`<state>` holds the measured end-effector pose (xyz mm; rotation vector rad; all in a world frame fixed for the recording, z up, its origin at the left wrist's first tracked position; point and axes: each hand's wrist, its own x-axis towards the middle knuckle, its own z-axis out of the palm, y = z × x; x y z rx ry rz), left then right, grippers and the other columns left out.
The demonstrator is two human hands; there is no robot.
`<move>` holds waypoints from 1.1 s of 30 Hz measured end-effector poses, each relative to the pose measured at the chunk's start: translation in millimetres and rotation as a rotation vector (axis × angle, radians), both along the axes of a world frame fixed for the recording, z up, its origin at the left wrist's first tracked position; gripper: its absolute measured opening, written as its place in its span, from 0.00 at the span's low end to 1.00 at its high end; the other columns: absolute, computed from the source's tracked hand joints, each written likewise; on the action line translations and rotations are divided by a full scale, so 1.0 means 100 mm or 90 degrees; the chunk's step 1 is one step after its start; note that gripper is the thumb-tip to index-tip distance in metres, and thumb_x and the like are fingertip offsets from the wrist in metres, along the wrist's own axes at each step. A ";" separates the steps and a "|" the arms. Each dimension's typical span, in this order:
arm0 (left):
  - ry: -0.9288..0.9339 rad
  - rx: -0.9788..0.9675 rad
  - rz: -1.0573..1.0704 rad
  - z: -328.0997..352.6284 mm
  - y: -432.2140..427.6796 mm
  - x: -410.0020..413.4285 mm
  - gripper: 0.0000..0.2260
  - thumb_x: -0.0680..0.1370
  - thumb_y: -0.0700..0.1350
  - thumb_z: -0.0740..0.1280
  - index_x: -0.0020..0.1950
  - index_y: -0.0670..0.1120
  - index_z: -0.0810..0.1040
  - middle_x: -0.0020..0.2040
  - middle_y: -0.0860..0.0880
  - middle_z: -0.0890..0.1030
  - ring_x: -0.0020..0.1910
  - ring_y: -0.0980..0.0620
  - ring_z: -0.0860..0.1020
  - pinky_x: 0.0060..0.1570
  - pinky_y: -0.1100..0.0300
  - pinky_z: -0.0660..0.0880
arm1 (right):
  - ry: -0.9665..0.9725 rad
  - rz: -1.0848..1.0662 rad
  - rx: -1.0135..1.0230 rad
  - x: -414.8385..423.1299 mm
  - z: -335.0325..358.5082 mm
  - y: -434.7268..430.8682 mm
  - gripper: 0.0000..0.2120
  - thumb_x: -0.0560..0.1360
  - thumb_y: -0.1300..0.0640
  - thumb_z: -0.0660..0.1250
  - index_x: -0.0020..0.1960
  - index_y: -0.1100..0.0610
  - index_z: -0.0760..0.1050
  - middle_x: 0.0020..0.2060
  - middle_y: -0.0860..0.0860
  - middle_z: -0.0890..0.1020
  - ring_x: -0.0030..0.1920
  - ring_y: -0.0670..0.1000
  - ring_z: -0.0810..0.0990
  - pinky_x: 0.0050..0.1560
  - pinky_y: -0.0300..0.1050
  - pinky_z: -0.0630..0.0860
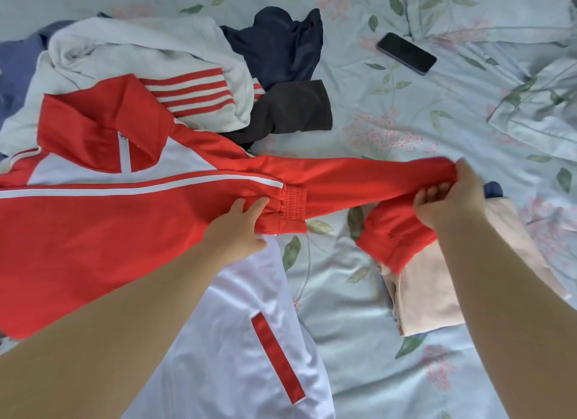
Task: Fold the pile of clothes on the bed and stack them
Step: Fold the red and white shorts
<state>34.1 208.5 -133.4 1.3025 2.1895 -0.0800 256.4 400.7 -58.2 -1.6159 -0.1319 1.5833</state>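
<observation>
A red and white track jacket [103, 225] lies spread across the bed in front of me, collar at the upper left. My left hand [240, 225] rests on one folded-over red sleeve, just beside its ribbed cuff. My right hand [449, 197] grips the other red sleeve [337, 181], stretched out to the right, with its cuff end hanging down below the hand. Under that cuff sits a folded pale pink garment [437, 287]. Behind the jacket lies the unfolded pile: a white garment with red stripes [150, 53], a navy piece [278, 47], a black piece [293, 109].
A dark phone [406, 53] lies on the floral bedsheet [352, 340] at the upper right. A matching pillow [537, 112] sits at the right edge. A blue garment [15, 59] shows at the far left. A small dark blue item [493, 190] peeks out behind my right hand.
</observation>
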 end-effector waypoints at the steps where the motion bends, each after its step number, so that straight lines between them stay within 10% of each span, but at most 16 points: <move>1: 0.053 -0.020 -0.024 0.04 0.01 0.05 0.37 0.75 0.52 0.66 0.77 0.56 0.47 0.74 0.42 0.56 0.62 0.43 0.73 0.55 0.53 0.72 | -0.003 0.006 0.058 0.00 0.14 0.04 0.15 0.72 0.48 0.70 0.33 0.52 0.68 0.28 0.44 0.72 0.30 0.44 0.71 0.36 0.36 0.72; 7: 0.240 0.166 -0.004 0.10 0.04 0.25 0.18 0.69 0.45 0.73 0.58 0.47 0.77 0.41 0.42 0.78 0.33 0.41 0.78 0.29 0.55 0.73 | 0.127 -0.018 0.304 0.12 0.58 0.15 0.04 0.74 0.60 0.69 0.40 0.55 0.77 0.37 0.48 0.83 0.45 0.48 0.82 0.56 0.42 0.78; 12: -0.092 0.440 0.496 0.29 0.18 0.21 0.11 0.80 0.39 0.55 0.60 0.40 0.71 0.49 0.37 0.79 0.49 0.36 0.75 0.40 0.56 0.60 | 0.176 -0.019 0.240 0.17 0.39 0.03 0.06 0.76 0.64 0.64 0.45 0.57 0.79 0.39 0.49 0.85 0.50 0.48 0.83 0.59 0.44 0.77; 14: -0.112 0.514 0.402 0.37 0.22 0.28 0.09 0.79 0.37 0.57 0.57 0.37 0.72 0.47 0.39 0.78 0.48 0.39 0.75 0.41 0.56 0.61 | 0.158 -0.017 0.219 0.18 0.36 -0.03 0.06 0.76 0.63 0.63 0.44 0.56 0.78 0.35 0.48 0.84 0.45 0.47 0.83 0.56 0.42 0.78; 21: -0.056 -0.012 -0.042 -0.15 0.29 0.24 0.29 0.74 0.57 0.65 0.72 0.50 0.62 0.75 0.48 0.56 0.76 0.44 0.50 0.72 0.45 0.54 | 0.228 0.018 0.250 0.15 0.35 -0.10 0.06 0.69 0.55 0.68 0.44 0.57 0.79 0.42 0.51 0.84 0.50 0.51 0.83 0.56 0.46 0.77; 25: -0.360 0.243 0.279 0.15 0.20 0.16 0.23 0.79 0.50 0.64 0.73 0.47 0.64 0.70 0.49 0.67 0.70 0.51 0.66 0.67 0.60 0.61 | -0.034 0.146 0.382 -0.05 0.42 -0.19 0.09 0.74 0.55 0.67 0.35 0.49 0.74 0.30 0.41 0.77 0.36 0.41 0.77 0.42 0.36 0.73; 29: -0.751 0.377 0.680 0.58 -0.07 -0.05 0.15 0.81 0.54 0.56 0.67 0.52 0.68 0.66 0.47 0.73 0.60 0.50 0.74 0.64 0.48 0.68 | -0.501 0.485 0.780 -0.56 0.42 -0.53 0.16 0.68 0.49 0.66 0.26 0.57 0.73 0.33 0.48 0.72 0.42 0.50 0.74 0.46 0.40 0.68; 33: -0.975 0.592 0.897 0.70 -0.59 -0.46 0.22 0.77 0.66 0.52 0.57 0.53 0.75 0.58 0.45 0.80 0.57 0.45 0.79 0.57 0.46 0.72 | -0.506 0.765 1.171 -1.30 0.23 -1.28 0.08 0.66 0.57 0.67 0.32 0.61 0.74 0.49 0.57 0.79 0.53 0.60 0.76 0.51 0.50 0.74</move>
